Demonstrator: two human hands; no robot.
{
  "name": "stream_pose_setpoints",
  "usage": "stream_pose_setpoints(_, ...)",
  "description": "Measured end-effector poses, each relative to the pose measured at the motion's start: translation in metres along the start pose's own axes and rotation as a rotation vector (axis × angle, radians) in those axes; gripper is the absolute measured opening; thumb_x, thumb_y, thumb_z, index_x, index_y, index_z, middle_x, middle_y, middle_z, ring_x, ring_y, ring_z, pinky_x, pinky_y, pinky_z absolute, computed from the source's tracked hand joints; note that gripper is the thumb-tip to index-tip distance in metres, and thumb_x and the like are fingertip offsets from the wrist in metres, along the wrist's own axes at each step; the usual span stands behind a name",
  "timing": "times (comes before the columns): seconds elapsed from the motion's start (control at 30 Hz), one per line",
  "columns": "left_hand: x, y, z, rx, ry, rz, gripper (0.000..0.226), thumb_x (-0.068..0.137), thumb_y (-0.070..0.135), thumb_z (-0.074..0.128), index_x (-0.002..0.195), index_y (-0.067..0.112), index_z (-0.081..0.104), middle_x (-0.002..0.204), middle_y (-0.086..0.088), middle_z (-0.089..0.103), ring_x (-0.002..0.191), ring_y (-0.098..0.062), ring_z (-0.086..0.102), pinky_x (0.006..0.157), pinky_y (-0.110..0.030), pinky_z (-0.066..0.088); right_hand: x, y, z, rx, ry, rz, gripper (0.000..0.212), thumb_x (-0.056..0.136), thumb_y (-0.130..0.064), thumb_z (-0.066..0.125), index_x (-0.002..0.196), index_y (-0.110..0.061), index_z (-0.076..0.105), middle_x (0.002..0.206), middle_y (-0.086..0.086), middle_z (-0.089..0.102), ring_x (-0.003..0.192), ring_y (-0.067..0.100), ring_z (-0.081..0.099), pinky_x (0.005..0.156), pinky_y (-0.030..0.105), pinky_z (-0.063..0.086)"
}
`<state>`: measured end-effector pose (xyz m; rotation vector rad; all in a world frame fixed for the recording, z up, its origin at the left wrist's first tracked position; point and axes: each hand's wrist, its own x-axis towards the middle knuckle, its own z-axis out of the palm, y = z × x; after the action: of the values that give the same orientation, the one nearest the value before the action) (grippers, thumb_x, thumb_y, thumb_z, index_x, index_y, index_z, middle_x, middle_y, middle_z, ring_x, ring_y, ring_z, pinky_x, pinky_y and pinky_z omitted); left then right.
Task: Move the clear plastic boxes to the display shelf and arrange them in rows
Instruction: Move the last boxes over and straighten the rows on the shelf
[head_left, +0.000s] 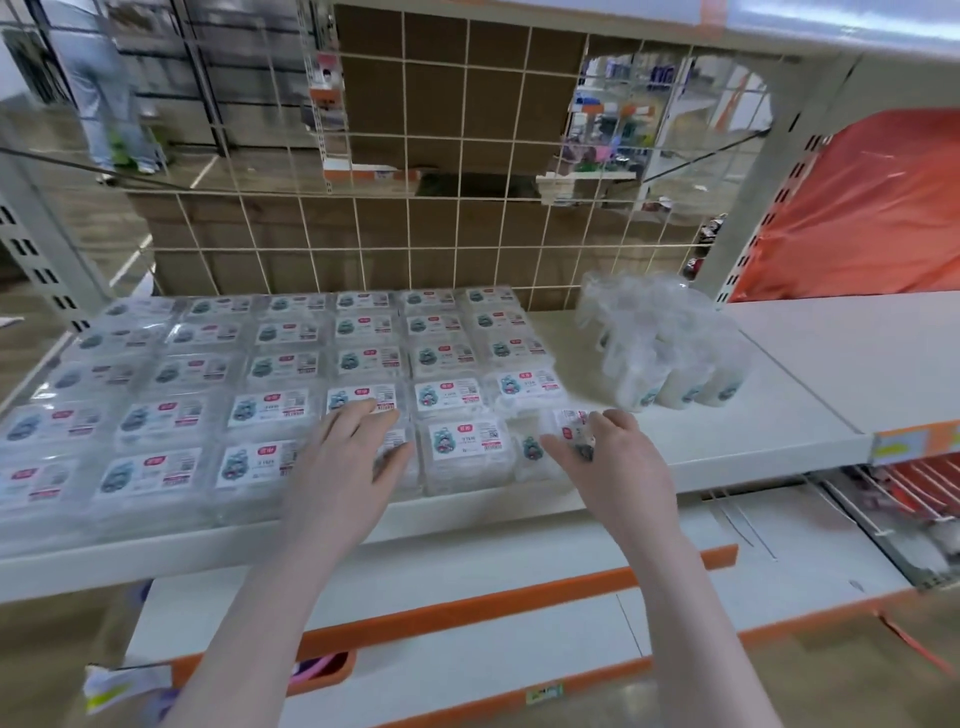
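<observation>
Several clear plastic boxes with white labels lie flat in rows on the white display shelf, filling its left and middle part. My left hand rests with straight fingers on a box in the front row. My right hand grips the front-right clear box at the end of the front row, fingers curled over its right edge. That box sits on the shelf, slightly blurred.
A bundle of clear plastic cups in wrap stands on the shelf right of the boxes. A wire grid backs the shelf. Orange plastic sheeting hangs at the right. A lower white and orange shelf lies below.
</observation>
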<state>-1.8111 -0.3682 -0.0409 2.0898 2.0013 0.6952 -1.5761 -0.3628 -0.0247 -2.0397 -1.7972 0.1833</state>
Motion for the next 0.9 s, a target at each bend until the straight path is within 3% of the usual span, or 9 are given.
stream_pose_setpoints(0.1,0.0,0.0,0.0,-0.003,-0.005,0.0,0.042,0.094,0.033,0.05,0.133,0.017,0.052,0.144,-0.001,0.042,0.135,-0.02,0.032,0.11,-0.037,0.027,0.003,0.012,-0.013,0.084,-0.154,-0.082,0.052,0.086,-0.046,0.059,0.123,-0.009,0.054,0.13,0.005,0.047,0.112,0.023,0.051,0.084,0.03,0.04)
stream_pose_setpoints(0.2,0.001,0.0,0.0,0.008,-0.02,0.002,0.043,0.096,0.035,0.047,0.136,0.019,0.049,0.146,0.001,0.04,0.137,-0.018,0.029,0.111,-0.035,0.025,0.013,0.026,-0.027,0.177,-0.357,-0.129,0.067,0.081,-0.041,0.068,0.141,-0.025,0.04,0.153,-0.01,0.023,0.136,0.012,0.03,0.103,0.025,0.029)
stream_pose_setpoints(0.37,0.0,0.001,-0.002,0.015,-0.037,-0.004,0.045,0.096,0.038,0.044,0.138,0.022,0.046,0.147,0.003,0.037,0.138,-0.016,0.026,0.11,-0.035,0.026,0.028,0.042,-0.034,0.162,-0.498,-0.226,0.074,0.079,-0.023,0.073,0.143,-0.031,0.035,0.152,-0.019,0.021,0.137,0.004,0.024,0.1,0.016,0.022)
stream_pose_setpoints(0.53,0.002,0.001,-0.004,0.024,-0.051,-0.001,0.045,0.096,0.038,0.044,0.138,0.021,0.046,0.148,0.002,0.036,0.137,-0.016,0.027,0.111,-0.033,0.025,0.022,0.036,-0.022,0.114,-0.354,-0.239,0.076,0.075,-0.03,0.076,0.141,-0.024,0.04,0.148,-0.01,0.031,0.132,0.009,0.035,0.097,0.017,0.028)
stream_pose_setpoints(0.63,0.002,0.002,-0.005,0.02,-0.061,0.001,0.045,0.097,0.038,0.044,0.138,0.021,0.045,0.148,0.003,0.035,0.138,-0.016,0.026,0.11,-0.032,0.024,0.012,0.024,-0.011,0.064,-0.207,-0.227,0.076,0.072,-0.046,0.075,0.136,-0.02,0.045,0.131,-0.003,0.042,0.117,0.016,0.047,0.091,0.024,0.038)
stream_pose_setpoints(0.77,0.002,0.0,-0.007,0.015,-0.084,0.006,0.045,0.097,0.04,0.043,0.139,0.023,0.044,0.148,0.005,0.034,0.137,-0.014,0.026,0.109,-0.031,0.025,-0.005,0.007,0.006,-0.051,-0.006,-0.163,0.069,0.071,-0.061,0.066,0.123,-0.017,0.052,0.109,0.005,0.044,0.102,0.023,0.047,0.081,0.03,0.043)
stream_pose_setpoints(0.83,0.002,-0.001,-0.008,0.018,-0.102,0.014,0.046,0.096,0.041,0.043,0.139,0.024,0.043,0.149,0.005,0.033,0.137,-0.014,0.026,0.11,-0.031,0.025,-0.011,0.003,0.012,-0.081,0.077,-0.167,0.074,0.068,-0.064,0.065,0.119,-0.011,0.055,0.112,0.011,0.049,0.101,0.03,0.05,0.08,0.033,0.044)
stream_pose_setpoints(0.9,0.002,-0.002,-0.01,0.016,-0.113,0.021,0.047,0.096,0.042,0.043,0.14,0.025,0.043,0.149,0.005,0.032,0.138,-0.013,0.026,0.111,-0.031,0.025,-0.013,0.003,0.011,-0.102,0.044,-0.171,0.078,0.071,-0.063,0.064,0.127,-0.011,0.049,0.124,0.013,0.047,0.109,0.031,0.048,0.087,0.033,0.042)
